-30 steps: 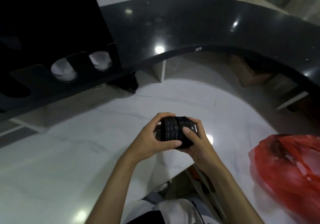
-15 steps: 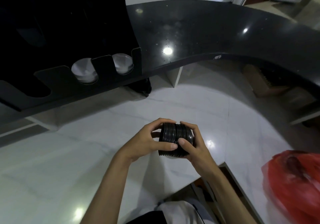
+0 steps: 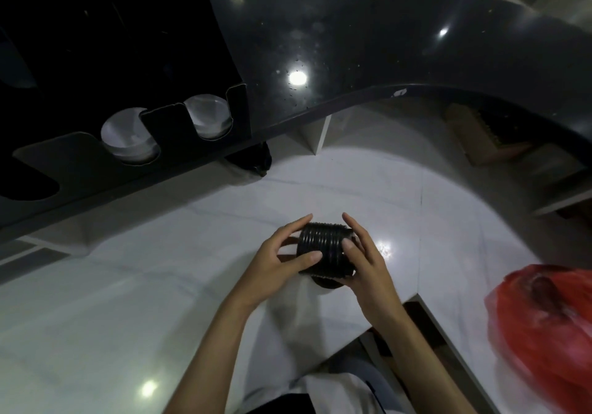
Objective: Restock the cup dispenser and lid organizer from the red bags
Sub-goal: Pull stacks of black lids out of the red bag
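1. Left hand (image 3: 279,259): fingers and thumb curled round the left end of a stack of black lids (image 3: 325,247), gripping it.
2. Right hand (image 3: 365,259): clamped on the right end of the same stack, thumb across the ribbed side.
3. Stack held sideways above the white desk (image 3: 128,301), squeezed from both ends, probably to keep the lids nested for carrying.
4. Lid organizer (image 3: 166,131) on the dark counter (image 3: 352,45), well apart from the stack, up and to the left; two slots showing pale lids (image 3: 128,134), one dark slot at far left, contents not discernible.
5. Red bag (image 3: 544,324) at the desk's right edge, near the right forearm.
6. Open desk surface between hands and organizer; counter edge overhanging along that path, likely requiring a lift.
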